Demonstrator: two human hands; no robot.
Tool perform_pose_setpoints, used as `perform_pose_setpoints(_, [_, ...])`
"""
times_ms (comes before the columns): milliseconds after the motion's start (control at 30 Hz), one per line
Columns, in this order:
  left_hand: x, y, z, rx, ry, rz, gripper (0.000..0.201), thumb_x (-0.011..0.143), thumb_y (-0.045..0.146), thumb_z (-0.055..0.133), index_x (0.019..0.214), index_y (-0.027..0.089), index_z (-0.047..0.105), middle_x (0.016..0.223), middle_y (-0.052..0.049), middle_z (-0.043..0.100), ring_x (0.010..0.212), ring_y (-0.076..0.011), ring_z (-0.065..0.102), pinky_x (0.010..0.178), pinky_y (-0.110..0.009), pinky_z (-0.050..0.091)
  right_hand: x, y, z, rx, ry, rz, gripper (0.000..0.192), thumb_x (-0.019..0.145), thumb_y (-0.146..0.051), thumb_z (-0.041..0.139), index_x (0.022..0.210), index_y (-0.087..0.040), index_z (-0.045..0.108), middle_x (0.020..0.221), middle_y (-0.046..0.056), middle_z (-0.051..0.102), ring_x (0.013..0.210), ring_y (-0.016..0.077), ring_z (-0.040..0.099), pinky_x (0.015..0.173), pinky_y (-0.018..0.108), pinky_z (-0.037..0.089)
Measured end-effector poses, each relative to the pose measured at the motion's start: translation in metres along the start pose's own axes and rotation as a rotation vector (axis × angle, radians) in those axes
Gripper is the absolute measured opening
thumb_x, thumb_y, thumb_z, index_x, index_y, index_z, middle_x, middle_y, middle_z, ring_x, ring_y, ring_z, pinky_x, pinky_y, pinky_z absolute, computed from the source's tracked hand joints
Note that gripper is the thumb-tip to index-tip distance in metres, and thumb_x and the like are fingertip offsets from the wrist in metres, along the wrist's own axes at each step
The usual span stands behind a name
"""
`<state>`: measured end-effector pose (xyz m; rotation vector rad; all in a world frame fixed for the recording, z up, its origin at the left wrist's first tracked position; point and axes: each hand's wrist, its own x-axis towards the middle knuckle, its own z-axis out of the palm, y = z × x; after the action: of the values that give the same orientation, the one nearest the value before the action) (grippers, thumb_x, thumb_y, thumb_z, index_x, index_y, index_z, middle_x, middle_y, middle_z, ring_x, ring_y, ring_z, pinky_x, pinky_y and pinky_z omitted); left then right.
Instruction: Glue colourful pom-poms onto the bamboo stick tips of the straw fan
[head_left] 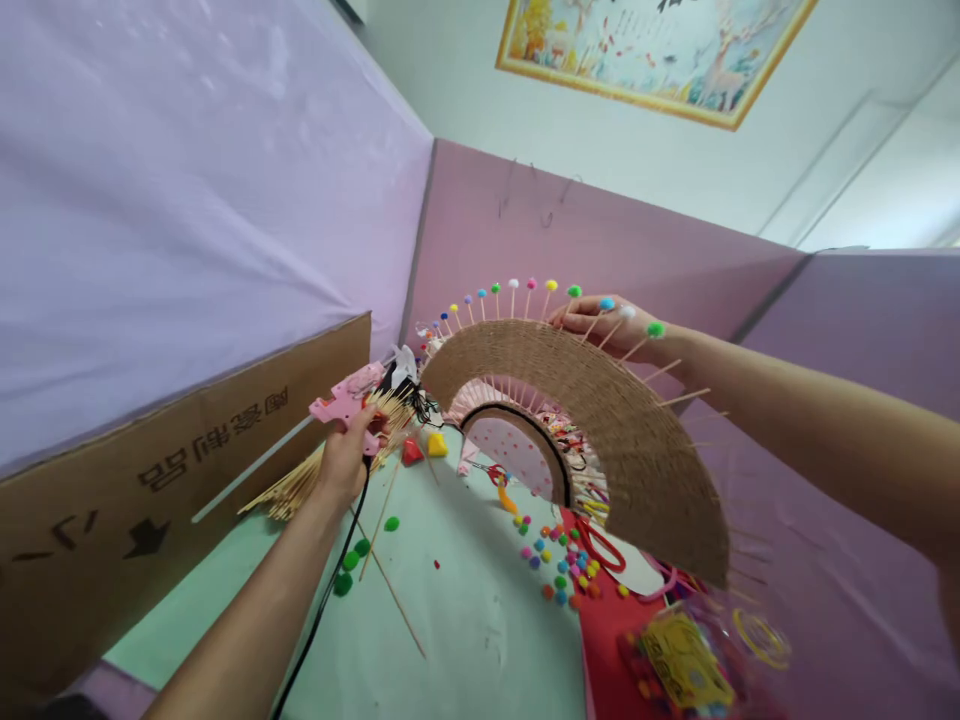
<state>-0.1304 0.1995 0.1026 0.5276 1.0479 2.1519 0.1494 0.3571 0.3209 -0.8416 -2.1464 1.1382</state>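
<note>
My left hand (345, 455) is closed round the handle of a pink glue gun (346, 395), with a long white glue stick (251, 470) sticking out of its back and a black cord hanging down. At the upper rim of a woven tan arch (555, 375), my right hand (600, 320) grips the edge, holding the arch raised and tilted. Thin sticks fan out from the arch's outer edge. Many are tipped with coloured pom-poms (574, 291); those lower on the right side are bare. Inside the arch is a smaller, black-edged half-round with a dotted pink face (510, 450).
Loose pom-poms (559, 560) and red scissors (600, 545) lie right of centre on the pale green table (465, 640). A bag of pom-poms (686, 660) is at the lower right. Bamboo sticks (300, 480) lie beside a cardboard panel (187, 460) on the left.
</note>
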Motion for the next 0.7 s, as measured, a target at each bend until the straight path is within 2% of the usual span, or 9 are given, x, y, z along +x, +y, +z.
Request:
perform_pose_setpoints(167, [0.007, 0.0, 0.02, -0.025, -0.086, 0.02, 0.034, 0.059, 0.04, 0.08, 0.067, 0.012, 0.064, 0.07, -0.005, 0.063, 0.056, -0.0116, 0.055, 0.044, -0.022, 0.036, 0.018, 0.031, 0.012, 0.063, -0.071, -0.086, 0.016, 0.074, -0.037, 0.075, 0.075, -0.021, 0.072, 0.104, 0.006, 0.072, 0.085, 0.0171, 0.064, 0.069, 0.032, 0.055])
perform_pose_setpoints(367, [0.014, 0.001, 0.05, -0.024, -0.178, 0.101, 0.023, 0.066, 0.035, 0.075, 0.067, 0.013, 0.068, 0.07, -0.005, 0.062, 0.055, -0.0104, 0.054, 0.045, -0.021, 0.036, 0.042, 0.06, 0.025, 0.126, -0.142, -0.175, 0.023, 0.072, -0.043, 0.077, 0.079, -0.021, 0.072, 0.104, 0.006, 0.071, 0.091, 0.0183, 0.064, 0.079, 0.035, 0.054])
perform_pose_setpoints(567, [0.019, -0.008, 0.081, -0.031, -0.223, 0.152, 0.024, 0.067, 0.037, 0.075, 0.068, 0.014, 0.066, 0.097, -0.01, 0.069, 0.058, -0.0096, 0.055, 0.043, -0.022, 0.036, 0.049, 0.091, 0.03, 0.106, -0.274, -0.228, 0.019, 0.078, -0.041, 0.073, 0.079, -0.022, 0.073, 0.106, 0.005, 0.071, 0.094, 0.018, 0.064, 0.089, 0.038, 0.052])
perform_pose_setpoints(700, [0.024, -0.024, 0.097, -0.048, -0.312, 0.151, 0.023, 0.069, 0.036, 0.076, 0.072, 0.015, 0.069, 0.072, -0.006, 0.066, 0.057, -0.0122, 0.057, 0.044, -0.022, 0.038, 0.041, 0.096, 0.031, 0.12, -0.304, -0.199, 0.017, 0.078, -0.041, 0.072, 0.077, -0.024, 0.074, 0.105, 0.006, 0.071, 0.097, 0.0198, 0.065, 0.091, 0.038, 0.052])
